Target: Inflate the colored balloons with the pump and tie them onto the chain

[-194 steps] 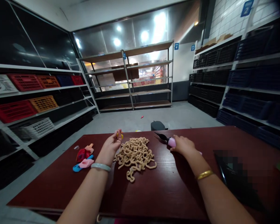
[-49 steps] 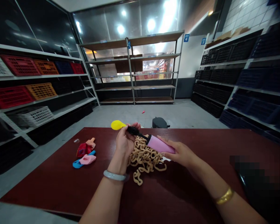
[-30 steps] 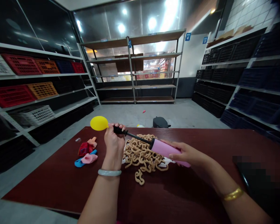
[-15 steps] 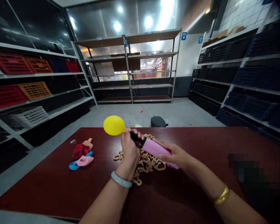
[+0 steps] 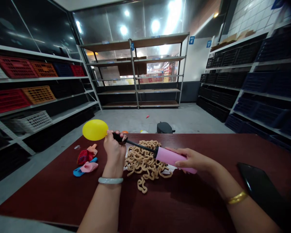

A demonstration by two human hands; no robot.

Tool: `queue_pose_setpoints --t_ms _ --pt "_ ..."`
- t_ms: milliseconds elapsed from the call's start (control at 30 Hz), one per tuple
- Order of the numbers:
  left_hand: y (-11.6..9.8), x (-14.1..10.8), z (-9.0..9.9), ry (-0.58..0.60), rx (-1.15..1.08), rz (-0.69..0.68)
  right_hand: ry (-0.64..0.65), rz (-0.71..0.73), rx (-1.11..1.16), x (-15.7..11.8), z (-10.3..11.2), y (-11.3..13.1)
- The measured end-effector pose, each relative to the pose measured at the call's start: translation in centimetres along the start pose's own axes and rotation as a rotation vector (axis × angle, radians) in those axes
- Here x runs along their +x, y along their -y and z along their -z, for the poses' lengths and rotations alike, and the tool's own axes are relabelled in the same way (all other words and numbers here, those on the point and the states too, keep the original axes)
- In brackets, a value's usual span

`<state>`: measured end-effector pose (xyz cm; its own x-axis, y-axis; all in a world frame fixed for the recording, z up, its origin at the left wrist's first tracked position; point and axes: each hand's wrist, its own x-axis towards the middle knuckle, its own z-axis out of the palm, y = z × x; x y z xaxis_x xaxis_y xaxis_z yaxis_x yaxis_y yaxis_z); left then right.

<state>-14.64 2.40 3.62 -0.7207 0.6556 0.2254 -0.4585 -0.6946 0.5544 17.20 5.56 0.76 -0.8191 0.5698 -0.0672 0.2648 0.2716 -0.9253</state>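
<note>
Lying at nine o'clock of a tan looped-cord pile [image 5: 145, 160], limp blue and pink balloons [image 5: 89, 167] stayed put. At ten o'clock, a yellow oval rubber balloon [image 5: 95, 129], fuller than a second earlier, adjoined the black pump handle [image 5: 118, 137] in the left hand's [image 5: 113, 149] tight clasp. Its thin black rod [image 5: 141, 146], nearly hidden before, stretched to the pink cylindrical barrel [image 5: 171, 158], which the right hand [image 5: 196, 159] gripped firmly at three o'clock.

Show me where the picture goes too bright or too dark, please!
Head view: white glare on the shiny wall; a dark shadow on the table below the right hand; blue crates at the right look dim, and the top right corner goes black.
</note>
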Motion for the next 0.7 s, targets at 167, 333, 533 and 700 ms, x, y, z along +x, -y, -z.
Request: queue_pose_setpoints --t_ms 167,333,533,700 --pt "2.1 -2.2 -1.4 0.048 0.000 0.031 -0.029 0.010 0.029 0.1 -0.5 0.4" --pt "4.6 -5.8 -3.0 0.173 -0.031 0.191 -0.110 0.037 0.068 0.9 -1.6 0.8" --pt "5.7 -7.7 -3.3 0.152 -0.041 0.228 -0.152 0.133 0.036 2.0 -2.7 0.2" --pt "4.5 -5.8 -2.7 0.106 0.011 0.191 -0.102 0.063 0.099 1.8 -2.9 0.1"
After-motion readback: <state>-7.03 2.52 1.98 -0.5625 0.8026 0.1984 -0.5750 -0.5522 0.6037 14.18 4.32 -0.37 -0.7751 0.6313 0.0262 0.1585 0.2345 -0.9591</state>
